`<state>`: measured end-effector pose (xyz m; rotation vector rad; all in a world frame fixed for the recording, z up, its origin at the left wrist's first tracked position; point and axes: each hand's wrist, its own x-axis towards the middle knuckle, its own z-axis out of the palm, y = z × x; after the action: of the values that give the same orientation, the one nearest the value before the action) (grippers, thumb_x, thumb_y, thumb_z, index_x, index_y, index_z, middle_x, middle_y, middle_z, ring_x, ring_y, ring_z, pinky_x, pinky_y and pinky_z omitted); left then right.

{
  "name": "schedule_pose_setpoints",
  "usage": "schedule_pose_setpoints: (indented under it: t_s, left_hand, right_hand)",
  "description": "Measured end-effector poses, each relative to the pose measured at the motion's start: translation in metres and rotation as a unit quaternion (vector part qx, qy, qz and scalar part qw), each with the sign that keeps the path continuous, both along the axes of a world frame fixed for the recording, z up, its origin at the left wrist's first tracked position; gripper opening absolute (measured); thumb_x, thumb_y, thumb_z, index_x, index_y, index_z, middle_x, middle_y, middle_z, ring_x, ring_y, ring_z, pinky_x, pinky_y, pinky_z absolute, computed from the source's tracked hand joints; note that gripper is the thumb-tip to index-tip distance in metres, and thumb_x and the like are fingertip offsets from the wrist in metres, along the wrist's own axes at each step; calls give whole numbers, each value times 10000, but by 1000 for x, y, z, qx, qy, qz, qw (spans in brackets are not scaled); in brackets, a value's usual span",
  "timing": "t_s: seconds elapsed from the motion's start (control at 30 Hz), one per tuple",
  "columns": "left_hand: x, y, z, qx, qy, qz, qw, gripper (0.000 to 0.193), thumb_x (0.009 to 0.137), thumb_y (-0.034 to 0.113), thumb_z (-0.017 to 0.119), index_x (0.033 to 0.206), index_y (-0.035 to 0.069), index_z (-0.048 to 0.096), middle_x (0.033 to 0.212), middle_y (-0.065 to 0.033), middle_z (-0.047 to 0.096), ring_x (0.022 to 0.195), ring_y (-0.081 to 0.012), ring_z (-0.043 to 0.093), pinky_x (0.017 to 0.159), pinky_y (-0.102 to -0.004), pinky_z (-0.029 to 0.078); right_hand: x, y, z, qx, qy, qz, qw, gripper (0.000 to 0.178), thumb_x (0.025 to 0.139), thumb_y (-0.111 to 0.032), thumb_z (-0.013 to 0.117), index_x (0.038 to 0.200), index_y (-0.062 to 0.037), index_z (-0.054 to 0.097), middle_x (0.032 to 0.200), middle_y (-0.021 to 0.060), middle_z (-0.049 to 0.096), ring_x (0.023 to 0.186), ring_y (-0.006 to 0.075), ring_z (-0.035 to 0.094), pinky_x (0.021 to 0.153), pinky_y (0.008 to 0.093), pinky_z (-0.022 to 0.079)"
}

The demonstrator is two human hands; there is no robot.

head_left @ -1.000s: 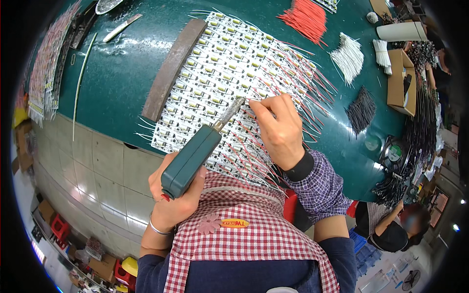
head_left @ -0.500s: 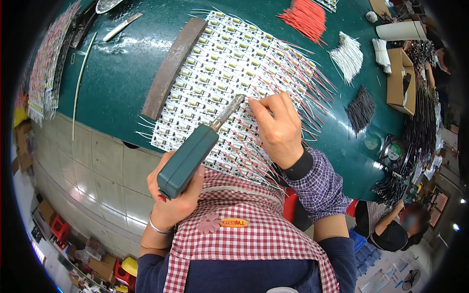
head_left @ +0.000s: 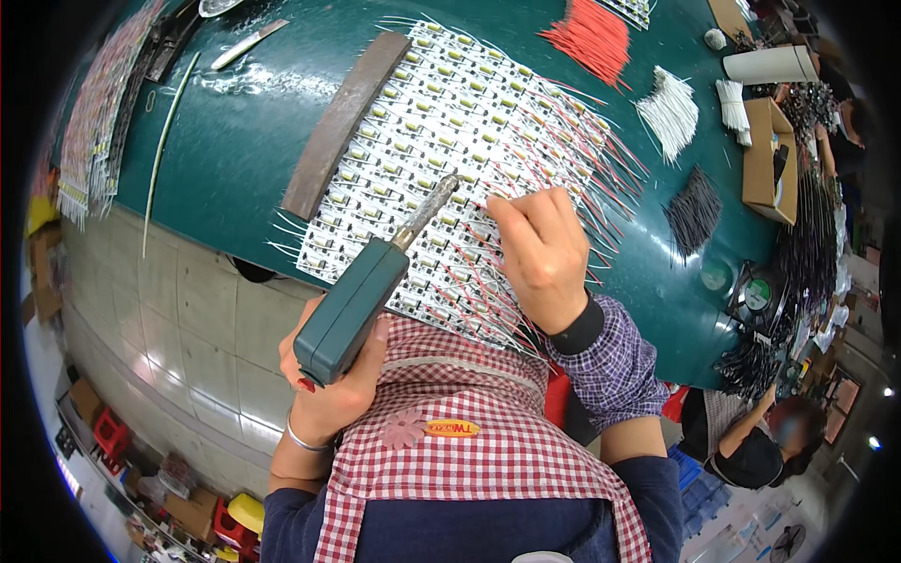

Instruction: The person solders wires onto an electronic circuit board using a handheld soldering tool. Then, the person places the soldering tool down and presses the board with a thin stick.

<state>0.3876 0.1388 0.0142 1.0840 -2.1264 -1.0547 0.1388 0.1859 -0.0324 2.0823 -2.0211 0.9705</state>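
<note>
My left hand (head_left: 330,399) is wrapped round a green soldering gun (head_left: 345,305), whose metal tip points away from me over a panel of small white circuit boards (head_left: 399,178). The boards carry rows of yellowish and black parts. Just right of the tip, my right hand (head_left: 544,253) is pinched shut above the panel; whatever lies between thumb and forefinger is too small to make out. Thin red wires (head_left: 608,155) stick out from the panel's right side, and several run under my right hand. A brown curved bar (head_left: 345,127) lies along the panel's left edge.
On the green table (head_left: 225,159) lie bundles of red wires (head_left: 593,42), white wires (head_left: 670,113) and black wires (head_left: 693,211). An open cardboard box (head_left: 768,169) stands at the right. A knife (head_left: 246,45) lies at the far left. Another person (head_left: 760,436) sits at the right.
The soldering tip has drawn back slightly to the left, away from my right fingertips. My right hand has shifted a little right and nearer me. The view has turned slightly.
</note>
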Motion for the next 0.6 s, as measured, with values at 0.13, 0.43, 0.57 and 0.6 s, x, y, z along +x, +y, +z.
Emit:
schedule_pose_setpoints:
  t_s: [0.13,0.43,0.57,0.6]
  left_hand:
    - [3,2,0,10,-4,3,1000,196,744,-72,763,937,-66,726,919,-174,714,727,-247,694,633,-312,547]
    - [8,10,-6,77,33,15,996,204,789,-61,758,988,-66,711,958,-158,709,731,-190,689,635,-288,533]
    - [7,8,-7,65,30,1,997,205,799,-53,755,998,-63,705,940,-146,700,722,-184,683,628,-283,525]
    - [6,7,-7,77,38,7,996,207,803,-51,753,1003,-62,702,927,-139,695,718,-182,680,625,-282,522]
  right_hand:
    - [6,4,-2,15,-10,6,1000,332,699,37,666,1029,8,690,835,78,554,772,248,544,629,352,474]
    - [8,5,-6,32,-18,11,999,290,723,32,661,1010,-8,670,829,73,523,792,247,536,613,357,479]
    - [8,3,-5,34,-17,12,999,289,724,27,664,1010,-7,674,827,71,523,787,243,535,611,353,475]
    - [7,2,-6,30,-12,12,999,288,724,22,667,1010,-5,676,825,71,523,783,241,533,609,350,472]
